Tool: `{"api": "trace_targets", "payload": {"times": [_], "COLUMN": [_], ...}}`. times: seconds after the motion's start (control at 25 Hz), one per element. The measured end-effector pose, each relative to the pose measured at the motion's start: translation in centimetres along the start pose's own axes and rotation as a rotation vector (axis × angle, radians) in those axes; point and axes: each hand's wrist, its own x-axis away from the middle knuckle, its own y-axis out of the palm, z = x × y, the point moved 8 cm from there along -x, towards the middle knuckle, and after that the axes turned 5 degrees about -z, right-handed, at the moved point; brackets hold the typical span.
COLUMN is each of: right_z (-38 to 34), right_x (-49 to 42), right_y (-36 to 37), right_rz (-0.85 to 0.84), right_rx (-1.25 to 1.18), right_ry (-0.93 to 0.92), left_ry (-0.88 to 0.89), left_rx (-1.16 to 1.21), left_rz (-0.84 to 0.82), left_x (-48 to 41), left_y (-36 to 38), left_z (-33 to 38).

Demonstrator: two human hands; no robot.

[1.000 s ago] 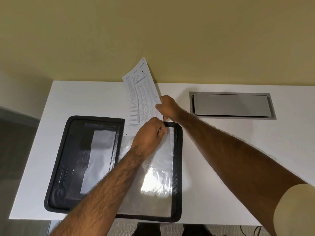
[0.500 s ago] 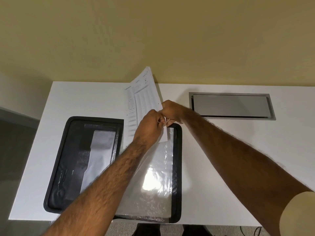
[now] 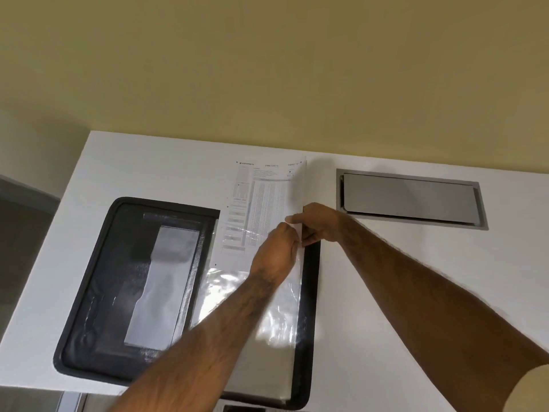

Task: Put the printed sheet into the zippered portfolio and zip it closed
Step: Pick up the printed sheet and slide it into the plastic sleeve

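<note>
Printed sheet: long axis ran away from person, mostly beyond clear sleeve of portfolio. Right hand fingers pinched sheet edge; left hand fingers pinched sleeve lip; pocket lay nearward.

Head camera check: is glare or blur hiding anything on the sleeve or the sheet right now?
Head view: bright glare whitens the clear sleeve below the left hand; text on the printed sheet is too soft to read; at the right hand, fingertips blur into the sheet edge.
</note>
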Motion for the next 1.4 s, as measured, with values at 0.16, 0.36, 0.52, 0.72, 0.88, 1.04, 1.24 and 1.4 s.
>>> {"api": "trace_targets", "payload": {"times": [0.16, 0.36, 0.52, 0.72, 0.88, 1.04, 1.24, 1.4], "right_z": [-3.6, -9.8, -12.3, -11.5, -8.9, -5.4, -3.3, -3.9], "right_x": [-0.8, -1.3, -1.6, -0.5, 0.3, 0.8, 1.5, 1.8], "right_y": [-2.5, -5.5, -5.8, -4.5, -2.5, -0.7, -0.3, -0.4], "right_rz": [0.169, 0.372, 0.321, 0.184, 0.091, 0.052, 0.011, 0.016], "right_rx": [-0.060, -0.027, 0.108, 0.226, 0.247, 0.255, 0.168, 0.218], "right_ry": [-0.162, -0.353, -0.363, -0.320, -0.311, -0.282, -0.270, -0.314], "left_ry": [0.066, 0.099, 0.060, 0.051, 0.080, 0.103, -0.011, -0.019], "left_rx": [-0.063, -0.053, -0.102, -0.086, -0.103, -0.061, -0.094, -0.462], "left_rz": [0.033, 0.029, 0.012, 0.032, 0.085, 0.124, -0.075, -0.129], "left_x": [-0.6, -0.5, -1.3, -1.5, -1.4, -1.9, -2.9, -3.1], "left_y": [-0.1, -0.5, -0.7, -1.3, -2.0, -3.1, -3.5, -5.6], "left_z": [0.4, 0.9, 1.2, 1.2, 2.0, 2.6, 0.5, -3.5]}}
